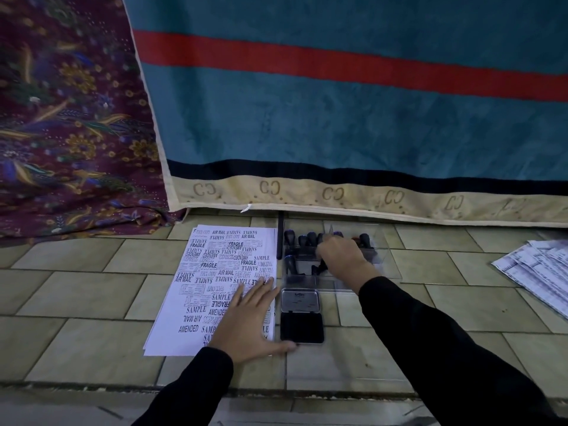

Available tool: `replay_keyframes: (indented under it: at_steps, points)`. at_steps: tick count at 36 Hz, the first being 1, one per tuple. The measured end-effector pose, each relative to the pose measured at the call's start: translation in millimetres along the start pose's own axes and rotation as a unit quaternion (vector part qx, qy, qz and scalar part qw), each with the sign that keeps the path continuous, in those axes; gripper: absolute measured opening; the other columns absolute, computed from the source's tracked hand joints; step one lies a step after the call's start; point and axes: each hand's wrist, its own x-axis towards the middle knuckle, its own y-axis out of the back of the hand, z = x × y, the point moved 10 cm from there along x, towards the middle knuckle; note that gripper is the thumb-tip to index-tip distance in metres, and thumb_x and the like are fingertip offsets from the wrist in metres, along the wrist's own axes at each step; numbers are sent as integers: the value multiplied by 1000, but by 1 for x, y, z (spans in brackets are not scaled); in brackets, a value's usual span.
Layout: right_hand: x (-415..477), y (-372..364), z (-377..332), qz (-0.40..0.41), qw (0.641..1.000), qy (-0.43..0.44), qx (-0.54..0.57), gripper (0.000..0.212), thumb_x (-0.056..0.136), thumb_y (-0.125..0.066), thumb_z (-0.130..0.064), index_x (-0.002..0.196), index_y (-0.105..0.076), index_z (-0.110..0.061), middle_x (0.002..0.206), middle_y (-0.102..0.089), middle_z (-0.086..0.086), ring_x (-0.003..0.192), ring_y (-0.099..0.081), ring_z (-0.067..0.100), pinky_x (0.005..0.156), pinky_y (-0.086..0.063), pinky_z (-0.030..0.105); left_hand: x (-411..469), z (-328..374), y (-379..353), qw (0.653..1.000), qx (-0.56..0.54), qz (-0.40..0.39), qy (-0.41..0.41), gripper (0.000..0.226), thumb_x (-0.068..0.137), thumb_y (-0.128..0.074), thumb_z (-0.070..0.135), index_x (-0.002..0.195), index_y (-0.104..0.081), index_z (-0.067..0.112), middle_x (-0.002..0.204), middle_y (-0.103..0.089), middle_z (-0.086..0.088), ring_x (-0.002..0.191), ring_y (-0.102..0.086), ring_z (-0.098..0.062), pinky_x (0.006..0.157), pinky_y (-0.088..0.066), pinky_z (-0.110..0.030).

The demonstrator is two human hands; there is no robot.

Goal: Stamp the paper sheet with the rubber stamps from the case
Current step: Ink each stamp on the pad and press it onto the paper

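**Reaching into the case for a stamp**

My left hand (249, 318) lies flat and spread on the sheet (215, 281), fingers splayed, gripping nothing, just pinning the paper to the floor (76, 290). The sheet is crowded with prints: SAMPLE, FRAGILE, AIR MAIL, AMENDED, FAX OUT, running every which way, right down to its near edge.

My right hand (344, 259) is over in the clear case (381, 265), which sits just beside the sheet's far right corner. The fingers curl down among the dark stamps (290, 238) standing in rows; whether they have closed on a handle I cannot tell, since the back of the hand hides the tips.

The ink pad (301, 327) lies open between case and me, lid (300, 299) flipped back, touching the sheet's right edge, my left thumb alongside its near corner.

So this is the picking step, I reckon. Next I'd need one stamp lifted straight up clear of its neighbours, pressed on the pad, then set on whatever bare white remains, mostly down the left margin.
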Motion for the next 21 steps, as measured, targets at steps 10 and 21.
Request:
replay_keyframes:
  at_steps: [10, 21]
  points:
    - [-9, 7, 35, 40, 942, -44, 331, 25, 74, -78, -23, 95, -64, -19, 82, -55, -8, 75, -53, 11, 61, -36, 18, 0, 0, 1, 1000, 0, 4, -4, 120, 60, -31, 100, 154, -5, 32, 162, 3, 13, 146, 15, 1, 120, 14, -37]
    - [-75, 34, 35, 132, 804, -57, 577, 30, 73, -79, -19, 99, -66, -28, 83, -70, -8, 73, -68, 8, 72, -56, 22, 1, 0, -1, 1000, -3, 4, -8, 117, 60, -33, 100, 154, -4, 36, 162, 2, 14, 145, 15, 1, 120, 15, -37]
